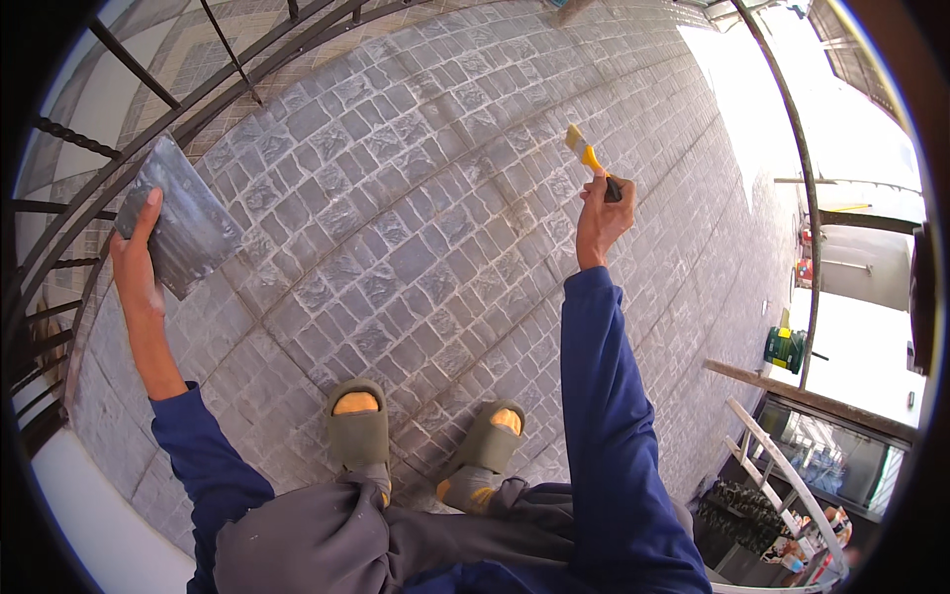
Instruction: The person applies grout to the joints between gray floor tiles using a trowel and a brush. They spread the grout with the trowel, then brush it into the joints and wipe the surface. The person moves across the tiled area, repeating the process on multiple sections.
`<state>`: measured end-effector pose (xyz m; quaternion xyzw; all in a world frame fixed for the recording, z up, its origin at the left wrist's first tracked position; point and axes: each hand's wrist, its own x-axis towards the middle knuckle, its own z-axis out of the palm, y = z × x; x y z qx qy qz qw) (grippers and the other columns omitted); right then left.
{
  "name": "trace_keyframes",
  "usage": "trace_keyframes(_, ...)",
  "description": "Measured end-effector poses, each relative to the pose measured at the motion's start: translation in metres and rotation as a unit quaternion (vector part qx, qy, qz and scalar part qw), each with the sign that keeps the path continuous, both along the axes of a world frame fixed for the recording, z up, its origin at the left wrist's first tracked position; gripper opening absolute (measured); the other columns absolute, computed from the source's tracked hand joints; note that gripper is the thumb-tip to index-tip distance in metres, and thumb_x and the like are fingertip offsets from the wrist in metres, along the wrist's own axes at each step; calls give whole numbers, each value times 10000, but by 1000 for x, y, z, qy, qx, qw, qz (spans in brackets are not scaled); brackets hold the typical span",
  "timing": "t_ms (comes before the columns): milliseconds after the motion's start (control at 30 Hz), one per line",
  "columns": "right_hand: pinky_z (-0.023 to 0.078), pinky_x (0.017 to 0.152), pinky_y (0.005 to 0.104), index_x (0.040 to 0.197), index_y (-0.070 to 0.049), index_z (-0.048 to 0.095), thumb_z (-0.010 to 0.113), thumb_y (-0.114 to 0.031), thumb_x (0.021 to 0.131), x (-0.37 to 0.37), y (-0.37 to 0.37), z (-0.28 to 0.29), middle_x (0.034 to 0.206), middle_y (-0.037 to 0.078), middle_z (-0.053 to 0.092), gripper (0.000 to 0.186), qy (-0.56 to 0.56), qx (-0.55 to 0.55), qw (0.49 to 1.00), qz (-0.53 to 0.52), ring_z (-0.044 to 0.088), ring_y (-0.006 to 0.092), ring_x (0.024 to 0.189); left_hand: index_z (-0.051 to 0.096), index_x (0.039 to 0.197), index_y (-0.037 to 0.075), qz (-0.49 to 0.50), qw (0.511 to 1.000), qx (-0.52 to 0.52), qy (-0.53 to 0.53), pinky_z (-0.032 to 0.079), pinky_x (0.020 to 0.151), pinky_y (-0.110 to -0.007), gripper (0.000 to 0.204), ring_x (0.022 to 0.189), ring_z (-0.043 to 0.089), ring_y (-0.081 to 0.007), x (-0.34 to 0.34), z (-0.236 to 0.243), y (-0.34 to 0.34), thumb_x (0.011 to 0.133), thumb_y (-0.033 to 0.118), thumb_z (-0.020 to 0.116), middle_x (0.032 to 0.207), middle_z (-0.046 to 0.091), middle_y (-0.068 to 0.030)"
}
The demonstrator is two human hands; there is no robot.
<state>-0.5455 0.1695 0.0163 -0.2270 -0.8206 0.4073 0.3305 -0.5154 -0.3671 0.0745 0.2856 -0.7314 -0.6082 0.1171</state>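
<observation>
My left hand grips a flat, dark grey rectangular plate by its edge, beside the metal railing at the left. The thumb lies across the plate's face, and the other fingers are mostly hidden behind it. Its surface is scuffed, with pale smears. Out ahead on the right, my right hand is closed around the handle of a paintbrush. That handle is yellow and black, and the pale bristles point up and away to the left. Both hands are held apart above the paved floor.
A curved dark metal railing runs along the left. My feet stand in olive slippers on the stone-patterned paving. At the right are a green bucket, a wooden beam, a pale ladder-like frame and a glass panel.
</observation>
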Motion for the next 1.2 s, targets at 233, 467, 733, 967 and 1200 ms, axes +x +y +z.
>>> trace_keyframes(233,560,573,260,944,44,632,709,-167,944,45,-75,-10,719,96,687,224,-240,-234,851,404,685,136,619,657,1224,-39,-21,1000,6,17,391,1041,-323,602,1121,582,-195,-2,-11,6,827,386,815,1199,655,-92)
trace_keyframes(467,559,570,272,1085,27,621,657,-211,987,-22,-25,-7,772,116,710,259,64,-139,988,-25,688,151,615,677,1204,-23,6,1000,4,10,401,1019,-307,536,1079,600,-172,0,0,4,846,354,804,1159,676,-81)
trace_keyframes(733,571,643,272,1137,54,672,657,-137,968,59,-133,16,827,109,715,256,-161,-263,868,389,688,141,697,678,1177,-19,10,998,35,56,435,971,-292,486,1022,623,-156,2,4,-2,836,294,823,1146,683,-66)
trace_keyframes(967,554,639,302,1036,-5,700,689,-29,771,153,-269,-12,863,141,696,266,-140,-147,760,617,689,235,699,679,1172,-19,7,995,75,65,450,943,-283,473,1006,619,-146,6,13,2,838,284,823,1122,684,-62)
trace_keyframes(1200,506,564,323,962,-21,711,686,-15,750,104,-203,-15,781,112,628,213,-136,-35,854,500,632,216,610,688,1161,-13,1,995,77,67,455,923,-280,449,997,616,-127,14,-1,-2,842,275,819,1099,690,-45)
